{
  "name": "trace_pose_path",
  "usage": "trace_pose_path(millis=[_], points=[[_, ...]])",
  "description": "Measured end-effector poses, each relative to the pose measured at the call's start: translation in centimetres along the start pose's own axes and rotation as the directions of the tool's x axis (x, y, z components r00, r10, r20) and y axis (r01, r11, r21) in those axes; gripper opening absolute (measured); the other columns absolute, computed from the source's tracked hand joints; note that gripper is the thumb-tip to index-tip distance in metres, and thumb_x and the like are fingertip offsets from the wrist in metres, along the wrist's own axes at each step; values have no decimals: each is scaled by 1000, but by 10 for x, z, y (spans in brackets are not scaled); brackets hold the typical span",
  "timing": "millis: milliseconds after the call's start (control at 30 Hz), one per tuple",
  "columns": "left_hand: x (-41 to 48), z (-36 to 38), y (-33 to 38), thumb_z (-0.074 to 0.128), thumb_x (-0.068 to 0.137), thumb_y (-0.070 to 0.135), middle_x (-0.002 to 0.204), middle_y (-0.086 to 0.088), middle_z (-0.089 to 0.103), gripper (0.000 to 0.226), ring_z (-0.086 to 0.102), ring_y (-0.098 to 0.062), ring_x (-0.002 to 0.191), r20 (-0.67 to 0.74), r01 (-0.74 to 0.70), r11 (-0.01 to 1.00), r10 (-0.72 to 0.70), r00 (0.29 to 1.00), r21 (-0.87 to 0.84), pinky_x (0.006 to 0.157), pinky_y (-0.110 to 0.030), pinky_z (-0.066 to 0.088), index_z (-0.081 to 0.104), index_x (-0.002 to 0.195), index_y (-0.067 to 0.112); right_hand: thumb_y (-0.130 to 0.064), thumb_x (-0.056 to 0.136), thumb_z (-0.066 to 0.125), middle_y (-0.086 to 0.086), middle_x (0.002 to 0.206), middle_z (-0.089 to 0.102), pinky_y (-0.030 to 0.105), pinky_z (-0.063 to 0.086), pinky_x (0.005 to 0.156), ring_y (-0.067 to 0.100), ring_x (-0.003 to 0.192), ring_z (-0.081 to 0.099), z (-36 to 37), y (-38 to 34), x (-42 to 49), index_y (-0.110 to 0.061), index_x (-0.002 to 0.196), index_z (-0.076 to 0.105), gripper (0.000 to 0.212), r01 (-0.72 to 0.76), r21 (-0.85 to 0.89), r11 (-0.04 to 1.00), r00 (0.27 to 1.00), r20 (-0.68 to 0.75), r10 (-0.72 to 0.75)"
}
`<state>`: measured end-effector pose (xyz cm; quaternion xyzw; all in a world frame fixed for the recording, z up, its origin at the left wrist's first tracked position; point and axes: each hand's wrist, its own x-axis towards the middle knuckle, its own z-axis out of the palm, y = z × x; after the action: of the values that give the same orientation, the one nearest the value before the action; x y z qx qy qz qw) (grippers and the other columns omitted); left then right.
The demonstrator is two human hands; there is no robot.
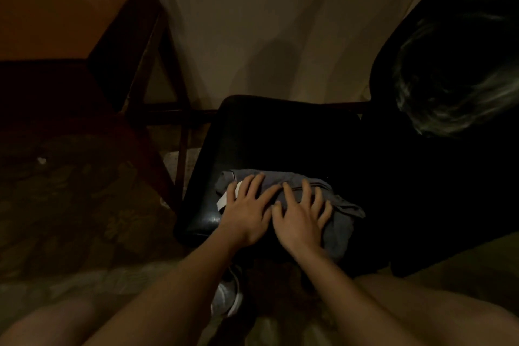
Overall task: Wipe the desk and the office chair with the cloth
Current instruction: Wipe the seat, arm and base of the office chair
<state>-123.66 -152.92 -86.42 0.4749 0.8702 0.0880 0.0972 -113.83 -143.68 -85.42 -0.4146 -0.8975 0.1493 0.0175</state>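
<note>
Both hands lay spread on the cloth. The left hand (247, 212) and the right hand (302, 218) were side by side with thumbs nearly meeting, fingers straight and fanned wide. The palms pressed down and gripped nothing.

Under them the grey cloth (341, 223) sat bunched in a loose fold on the front part of the office chair seat (266, 137). Its free end trailed out past the right hand, and a pale tag (227, 201) showed at the left hand's outer edge.

From where I stood, the step looked to be wiping the seat. To do it well, I would have flattened the bunched cloth into an even pad first, so that the whole palm drove fabric rather than a lump. Then I would have swept in overlapping passes from the far side of the seat back toward the near edge, keeping steady weight on both hands. An office chair can swivel or roll under a push, so strokes pulled toward the body seemed safer than sideways ones.

Beyond the right hand rose the dark chair back (449, 70), its surface showing a worn sheen. Up and away from the left hand, well apart, stood the wooden desk (56, 17). In that dim room I could not tell whether its top had been wiped.
</note>
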Motion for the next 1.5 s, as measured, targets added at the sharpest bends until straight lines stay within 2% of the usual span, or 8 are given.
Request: trace_pose_path(millis=[200,300,567,833,1067,1200,1300,1500], points=[[-1,-1,-14,-4,91,60,167,4,-1,67,-10,-18,152,28,-55,998,55,998,1,118,-47,-12,5,155,46,-59,100,7,-2,167,-14,58,-13,118,31,151,-19,5,13,2,-39,158,-2,62,110,-130,985,991,91,-99],[-4,-4,-10,-5,90,59,167,3,2,68,-4,-20,153,32,-52,999,52,998,-2,120,-48,-7,7,156,46,-57,103,10,-2,166,-19,57,-15,118,30,150,-22,3,18,3,-41,157,-6,59,142,-149,979,981,150,-120],[-3,0,9,7,94,54,159,-2,31,63,31,-27,137,-57,1,1000,-1,998,8,105,-45,22,29,152,43,-59,103,15,-6,164,-22,53,-15,119,27,150,-25,-3,34,10,-44,156,-5,59,198,-148,969,966,199,-167],[0,-3,28,19,96,48,138,1,45,56,41,-28,116,-86,-11,994,21,996,112,93,-48,30,35,149,38,-70,84,1,-10,167,-10,47,-14,120,20,152,-18,-8,60,20,-46,156,10,76,266,-80,961,956,153,-252],[2,-4,55,37,98,39,135,-1,44,54,38,-30,116,-80,-40,990,52,995,138,93,-49,26,31,151,33,-60,75,31,-8,161,21,44,-8,121,19,152,4,-24,65,42,-38,137,43,67,225,33,974,965,128,-227],[9,-2,56,41,97,40,136,-1,40,54,36,-30,118,-75,-76,988,86,993,131,97,-48,23,30,149,36,-53,84,40,1,159,25,46,8,121,24,146,21,-27,77,41,-32,128,53,50,177,111,978,983,-73,-169],[14,1,56,40,99,43,140,-2,36,50,35,-28,123,-87,-87,994,93,992,65,104,-48,20,31,147,39,-47,91,55,13,160,23,52,7,121,35,148,16,-25,84,39,-19,139,44,56,17,56,998,976,-216,-4],[30,-4,51,44,100,38,131,0,42,38,39,-25,115,-127,-138,990,141,982,29,98,-43,24,41,138,37,-50,99,42,12,167,-3,53,-2,121,33,152,-5,-23,88,48,-15,157,15,73,-70,36,997,995,-65,72]])
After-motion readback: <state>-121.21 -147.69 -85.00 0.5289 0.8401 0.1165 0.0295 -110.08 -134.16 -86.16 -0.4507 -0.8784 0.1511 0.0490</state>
